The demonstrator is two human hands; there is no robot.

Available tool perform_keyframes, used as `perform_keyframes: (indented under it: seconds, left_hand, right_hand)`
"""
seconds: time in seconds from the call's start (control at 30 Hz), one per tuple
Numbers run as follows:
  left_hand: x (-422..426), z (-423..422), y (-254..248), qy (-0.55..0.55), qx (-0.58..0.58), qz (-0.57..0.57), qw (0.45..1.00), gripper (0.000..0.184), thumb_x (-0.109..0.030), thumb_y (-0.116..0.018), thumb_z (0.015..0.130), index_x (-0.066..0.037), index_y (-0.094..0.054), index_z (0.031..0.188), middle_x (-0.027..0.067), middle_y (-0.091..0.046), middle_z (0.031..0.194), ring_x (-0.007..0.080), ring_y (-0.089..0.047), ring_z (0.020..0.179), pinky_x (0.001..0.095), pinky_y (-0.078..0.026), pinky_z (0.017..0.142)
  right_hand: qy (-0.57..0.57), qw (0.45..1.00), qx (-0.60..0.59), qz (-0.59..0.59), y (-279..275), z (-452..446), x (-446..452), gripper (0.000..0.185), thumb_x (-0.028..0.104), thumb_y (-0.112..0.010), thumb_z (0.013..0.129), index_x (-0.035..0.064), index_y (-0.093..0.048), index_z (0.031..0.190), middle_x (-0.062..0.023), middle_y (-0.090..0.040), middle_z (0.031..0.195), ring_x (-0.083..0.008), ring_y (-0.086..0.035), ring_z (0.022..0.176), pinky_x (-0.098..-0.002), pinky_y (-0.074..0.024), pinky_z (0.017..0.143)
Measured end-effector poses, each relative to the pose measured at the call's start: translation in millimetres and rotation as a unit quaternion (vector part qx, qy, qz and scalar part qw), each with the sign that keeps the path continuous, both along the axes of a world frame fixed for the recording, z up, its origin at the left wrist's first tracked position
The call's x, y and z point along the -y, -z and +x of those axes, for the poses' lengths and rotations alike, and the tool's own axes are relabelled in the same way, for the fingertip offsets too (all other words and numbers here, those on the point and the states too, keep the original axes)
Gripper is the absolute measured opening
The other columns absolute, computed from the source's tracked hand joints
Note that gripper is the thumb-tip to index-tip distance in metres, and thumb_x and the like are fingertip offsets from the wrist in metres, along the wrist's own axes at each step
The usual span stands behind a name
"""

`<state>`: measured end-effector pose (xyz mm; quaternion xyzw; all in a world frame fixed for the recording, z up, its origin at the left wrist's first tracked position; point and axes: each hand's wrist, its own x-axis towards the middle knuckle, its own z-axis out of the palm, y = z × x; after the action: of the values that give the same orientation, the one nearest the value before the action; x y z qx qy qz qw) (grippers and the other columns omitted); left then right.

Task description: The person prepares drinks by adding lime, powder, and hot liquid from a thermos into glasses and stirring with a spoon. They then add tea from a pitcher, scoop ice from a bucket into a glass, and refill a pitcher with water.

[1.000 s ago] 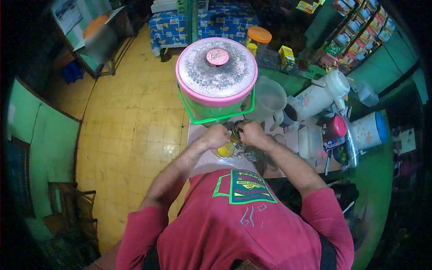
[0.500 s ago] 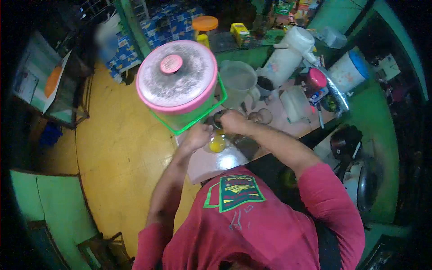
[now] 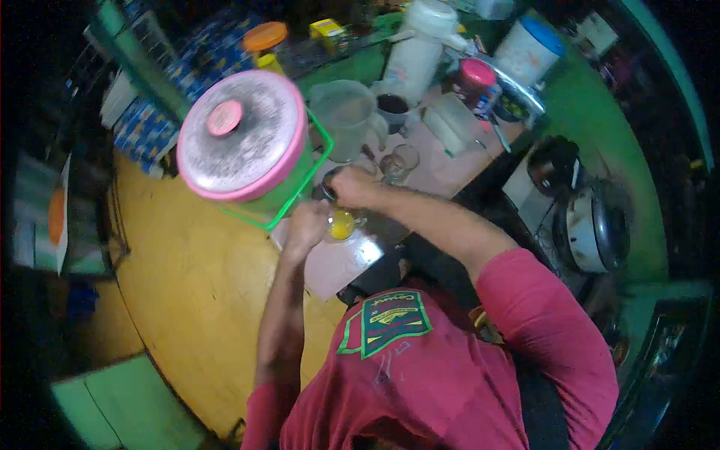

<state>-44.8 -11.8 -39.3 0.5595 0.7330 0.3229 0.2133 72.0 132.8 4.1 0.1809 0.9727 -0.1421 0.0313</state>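
Near the table's front edge stands a clear glass cup [image 3: 341, 225] with something yellow in it and a handle on its right. My left hand [image 3: 308, 220] is closed close against the cup's left side; what its fingers hold, if anything, is hidden. Just beyond the cup, my right hand [image 3: 352, 186] is closed at a dark, round container [image 3: 328, 184], partly covered by the fingers. A large pink-lidded bucket [image 3: 259, 146] with a green handle stands to the left of both hands. Right of my right hand are clear glasses [image 3: 403, 159].
A clear plastic pitcher [image 3: 343, 112] and a mug of dark contents [image 3: 392, 106] stand behind the hands. Farther back are a white thermos [image 3: 415, 64], a clear box [image 3: 452, 124] and a red-lidded jar [image 3: 474, 79]. Cooking pots [image 3: 589, 229] sit to the right.
The view has turned, so the table and bucket appear farther left. Both hands stay closed near the glass cup, the right one still at the dark container.
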Motion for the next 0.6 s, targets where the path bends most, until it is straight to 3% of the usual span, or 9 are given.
perform_keyframes:
  seconds: [0.03,0.13,0.23,0.3,0.37,0.43,0.47,0.53,0.6]
  left_hand:
    - [3.7,-4.5,6.5,0.023,-0.04,0.044,0.998,0.034,-0.026,-0.052,0.097,0.0,-0.065,0.079,0.0122,-0.061,0.065,0.0222,-0.056,0.059,0.0384,-0.045,0.057]
    - [15.2,0.7,-16.4,-0.059,0.125,-0.036,0.99,0.033,-0.026,-0.05,0.098,-0.002,-0.062,0.079,0.003,-0.053,0.062,0.013,-0.048,0.055,0.0316,-0.039,0.051]
    - [27.0,13.4,-32.0,-0.109,0.24,-0.062,0.963,0.03,-0.024,-0.05,0.096,-0.002,-0.061,0.078,0.0006,-0.049,0.059,0.0104,-0.046,0.051,0.0293,-0.036,0.046]
    - [32.2,17.4,-34.6,-0.132,0.301,-0.044,0.943,0.028,-0.022,-0.051,0.094,-0.001,-0.061,0.078,0.0009,-0.048,0.057,0.0104,-0.047,0.049,0.0289,-0.035,0.042]
    - [40.4,29.5,-56.5,-0.225,0.394,-0.103,0.885,0.027,-0.024,-0.048,0.096,-0.005,-0.06,0.081,-0.0012,-0.045,0.056,0.0082,-0.04,0.042,0.025,-0.029,0.037]
    - [48.5,33.1,-50.1,-0.26,0.416,-0.098,0.866,0.028,-0.025,-0.047,0.097,-0.005,-0.059,0.081,-0.0014,-0.045,0.056,0.0078,-0.039,0.041,0.0238,-0.028,0.036]
    - [52.5,36.2,-46.5,-0.294,0.442,-0.089,0.843,0.029,-0.026,-0.046,0.097,-0.005,-0.058,0.081,-0.0017,-0.046,0.056,0.0074,-0.038,0.04,0.0225,-0.027,0.035]
    - [61.7,45.4,-39.4,-0.32,0.453,-0.063,0.83,0.031,-0.03,-0.045,0.098,-0.006,-0.057,0.082,-0.003,-0.047,0.056,0.0066,-0.038,0.039,0.0219,-0.027,0.035]
    - [60.6,71.1,-43.9,-0.345,0.461,-0.042,0.817,0.032,-0.034,-0.045,0.099,-0.008,-0.057,0.084,-0.0042,-0.048,0.057,0.0057,-0.037,0.038,0.0212,-0.027,0.035]
  right_hand:
    - [0.022,0.999,-0.03,0.001,-0.6,0.9,4.8,0.022,0.016,-0.071,0.066,0.0037,-0.071,0.084,-0.0213,-0.068,0.082,-0.0375,-0.069,0.079,-0.0462,-0.0564,0.071]
    - [0.057,0.996,-0.073,-0.002,-5.8,5.2,16.7,0.024,0.013,-0.071,0.067,0.0039,-0.071,0.089,-0.0205,-0.068,0.086,-0.0367,-0.068,0.083,-0.0465,-0.0557,0.074]
    - [0.098,0.963,-0.25,-0.027,-0.4,17.9,32.8,0.024,0.009,-0.065,0.075,0.0038,-0.067,0.099,-0.0188,-0.067,0.084,-0.0352,-0.066,0.076,-0.0436,-0.0545,0.069]
    - [0.153,0.842,-0.468,-0.221,-19.1,31.6,41.7,0.025,0.011,-0.064,0.081,0.0057,-0.068,0.105,-0.0145,-0.067,0.085,-0.0252,-0.065,0.079,-0.0376,-0.0527,0.068]
    - [0.124,0.823,-0.399,-0.384,-32.8,87.7,43.9,0.024,0.013,-0.066,0.083,0.0054,-0.067,0.106,-0.0081,-0.066,0.083,-0.0162,-0.062,0.077,-0.0332,-0.0502,0.065]
    - [0.084,0.798,-0.442,-0.402,17.1,146.5,44.3,0.023,0.014,-0.065,0.086,0.0055,-0.066,0.107,-0.0028,-0.064,0.077,-0.0101,-0.059,0.069,-0.0303,-0.049,0.06]
    - [0.199,0.787,-0.203,-0.548,6.7,195.1,33.2,0.023,0.015,-0.064,0.089,0.0054,-0.065,0.11,-0.0014,-0.064,0.076,-0.0087,-0.059,0.063,-0.0267,-0.0491,0.056]
    - [0.303,0.69,-0.207,-0.624,98.0,273.8,15.5,0.023,0.015,-0.063,0.091,0.0029,-0.062,0.111,-0.0049,-0.064,0.078,-0.009,-0.059,0.061,-0.0249,-0.0509,0.054]
    - [0.447,0.71,-0.127,-0.529,214.5,354.1,-17.3,0.028,0.015,-0.066,0.089,0.0017,-0.062,0.113,-0.0084,-0.065,0.087,-0.0128,-0.061,0.059,-0.0271,-0.053,0.053]
